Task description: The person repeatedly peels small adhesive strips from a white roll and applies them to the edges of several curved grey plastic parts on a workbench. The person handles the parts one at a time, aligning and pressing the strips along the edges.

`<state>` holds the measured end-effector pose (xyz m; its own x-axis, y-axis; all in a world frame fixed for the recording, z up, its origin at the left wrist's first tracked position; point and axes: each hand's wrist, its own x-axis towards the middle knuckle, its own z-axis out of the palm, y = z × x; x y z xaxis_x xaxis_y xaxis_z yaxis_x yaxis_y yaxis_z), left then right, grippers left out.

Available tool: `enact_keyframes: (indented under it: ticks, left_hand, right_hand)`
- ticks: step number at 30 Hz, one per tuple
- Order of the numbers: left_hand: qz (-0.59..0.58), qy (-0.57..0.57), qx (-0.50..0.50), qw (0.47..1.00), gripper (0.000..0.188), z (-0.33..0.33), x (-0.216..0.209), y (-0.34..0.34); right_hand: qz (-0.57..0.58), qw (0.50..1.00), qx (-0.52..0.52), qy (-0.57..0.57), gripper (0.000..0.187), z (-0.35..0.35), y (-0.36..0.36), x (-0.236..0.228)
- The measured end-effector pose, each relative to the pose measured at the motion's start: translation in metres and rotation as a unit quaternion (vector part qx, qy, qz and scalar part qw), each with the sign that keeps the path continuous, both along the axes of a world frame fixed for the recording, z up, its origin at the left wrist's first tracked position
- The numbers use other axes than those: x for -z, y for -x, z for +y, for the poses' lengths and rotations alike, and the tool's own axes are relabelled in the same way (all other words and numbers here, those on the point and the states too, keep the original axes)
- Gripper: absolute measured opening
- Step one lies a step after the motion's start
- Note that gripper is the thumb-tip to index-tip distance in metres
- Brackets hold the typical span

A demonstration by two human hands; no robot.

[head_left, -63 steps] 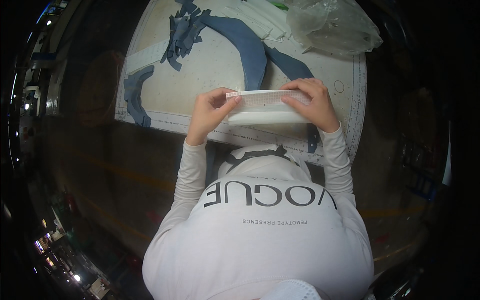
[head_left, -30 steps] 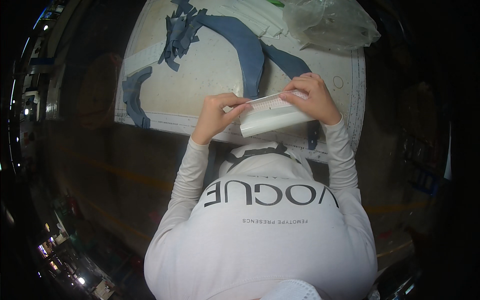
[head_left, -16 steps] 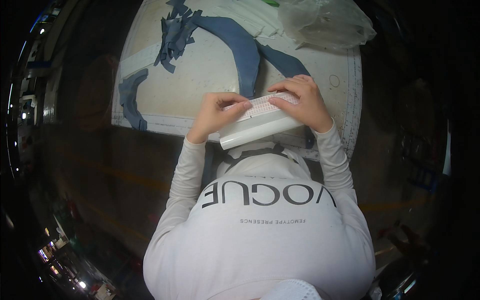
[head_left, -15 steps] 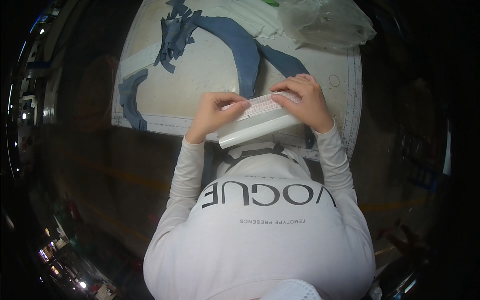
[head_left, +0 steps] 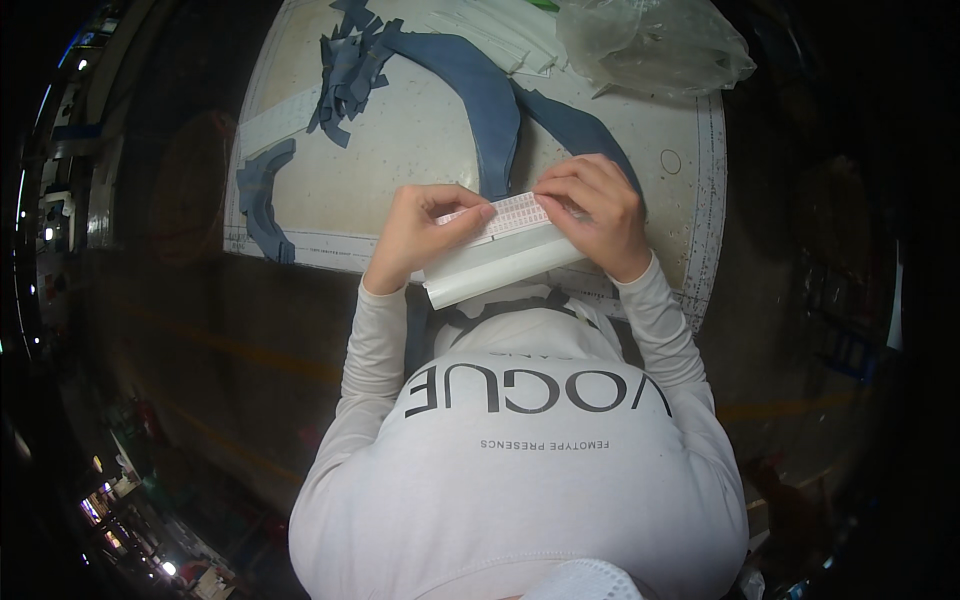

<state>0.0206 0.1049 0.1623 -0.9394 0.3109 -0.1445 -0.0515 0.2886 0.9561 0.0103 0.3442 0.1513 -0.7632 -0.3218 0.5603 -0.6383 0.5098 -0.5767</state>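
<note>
Fingers of left hand [head_left: 422,228] drawn together, thumb and forefinger pinching white sheet [head_left: 518,212] toward nine o'clock; fingers of right hand [head_left: 600,213] likewise, pinching toward three. Sheet red-printed above, curled below, slanted from eight to two o'clock, near six o'clock edge of table [head_left: 400,170]. From sheet: blue-grey curved piece [head_left: 478,95] at twelve; clear plastic bag [head_left: 655,45] at one; blue-grey scraps [head_left: 345,88] between ten and eleven.
</note>
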Motion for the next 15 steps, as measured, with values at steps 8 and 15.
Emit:
enact_keyframes:
  ticks: [8, 15]
  left_hand:
    - [-0.014, 0.013, 0.005, 1.000, 0.014, -0.003, 0.000, 0.000]
    - [-0.001, 0.017, 0.009, 1.000, 0.013, -0.001, 0.001, 0.001]
  right_hand:
    - [-0.008, 0.999, -0.021, 0.038, 0.020, -0.007, -0.001, 0.002]
    - [0.021, 1.000, 0.001, 0.000, 0.036, -0.012, -0.007, 0.002]
